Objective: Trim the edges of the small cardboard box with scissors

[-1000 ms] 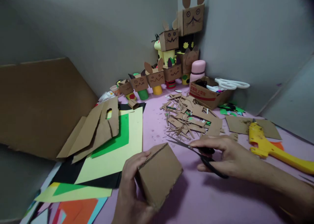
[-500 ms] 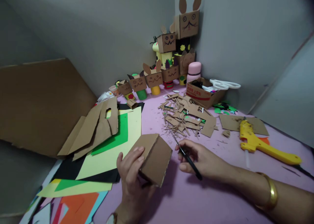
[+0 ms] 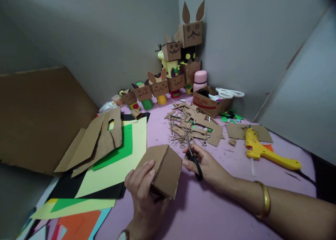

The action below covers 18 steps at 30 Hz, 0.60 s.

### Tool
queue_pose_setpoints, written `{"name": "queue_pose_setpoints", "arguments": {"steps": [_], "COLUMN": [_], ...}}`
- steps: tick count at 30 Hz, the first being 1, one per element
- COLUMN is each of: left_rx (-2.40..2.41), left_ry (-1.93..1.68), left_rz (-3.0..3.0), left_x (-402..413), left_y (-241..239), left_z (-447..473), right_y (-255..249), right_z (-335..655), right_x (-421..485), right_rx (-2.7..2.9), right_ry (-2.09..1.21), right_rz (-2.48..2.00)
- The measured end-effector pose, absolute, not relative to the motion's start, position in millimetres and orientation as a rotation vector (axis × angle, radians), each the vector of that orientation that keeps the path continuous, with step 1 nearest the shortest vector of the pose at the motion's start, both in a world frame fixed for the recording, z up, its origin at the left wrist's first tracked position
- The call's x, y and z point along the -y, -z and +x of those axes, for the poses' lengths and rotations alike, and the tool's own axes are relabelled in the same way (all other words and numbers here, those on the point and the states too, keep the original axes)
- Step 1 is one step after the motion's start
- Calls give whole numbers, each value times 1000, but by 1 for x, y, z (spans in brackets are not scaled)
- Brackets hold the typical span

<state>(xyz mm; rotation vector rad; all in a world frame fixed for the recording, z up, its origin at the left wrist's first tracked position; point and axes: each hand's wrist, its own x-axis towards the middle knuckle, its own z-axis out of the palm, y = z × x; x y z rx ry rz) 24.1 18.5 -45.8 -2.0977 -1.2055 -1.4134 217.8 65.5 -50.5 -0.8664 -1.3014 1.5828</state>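
Observation:
My left hand (image 3: pixel 144 184) grips a brown cardboard box (image 3: pixel 168 170), fingers over its near left face and the thumb side hidden beneath. The box is tilted above the pink tabletop (image 3: pixel 210 212). Close to its right edge, my right hand (image 3: pixel 203 163) is closed on a pair of black-handled scissors (image 3: pixel 193 156), blades pointing up and away from me. The blade tips overlap the view of a heap of cardboard scraps (image 3: pixel 194 124) behind them. Scissors and box look apart, though the right fingertips are very near the box's edge.
Cardboard animal figures (image 3: pixel 160 89) stand in the far corner beside a pink bottle (image 3: pixel 200 79). A small box (image 3: pixel 207 105) holds white scissors (image 3: pixel 228 93). To the right lies a yellow glue gun (image 3: pixel 267 154); at left are coloured paper (image 3: pixel 112 173) and cardboard sheets (image 3: pixel 91 138).
My right hand has turned the scissors more upright and moved slightly left, closer to the box. The box stays in my left hand. The whole view has shifted a little.

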Motion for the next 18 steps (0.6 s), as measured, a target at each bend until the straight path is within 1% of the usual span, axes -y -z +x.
{"name": "queue_pose_setpoints", "arguments": {"steps": [3,5,10,13,15,18], "left_rx": [1222,1339,2007,2218,2179,1880], "left_ry": [1465,1548,1834,1919,1880,1700], "left_rz": [-2132,-2157,-2138,-2138,-2140,-2123], "left_x": [-19,-18,-15,-15,-15,-14], "left_y": [50,52,47,43,44,48], "left_z": [22,22,21,20,21,21], "right_y": [54,55,43,32,30,35], "right_z": [217,220,243,253,252,241], "right_x": [-65,-67,-79,-83,-81,-75], "right_rx": [1353,1393,1553,1574,1541,1478], "right_ry": [-1567,-1540,-1478,-1436,-1432,-1494], "right_rz": [-861,-871,-918,-946,-957,-954]}}
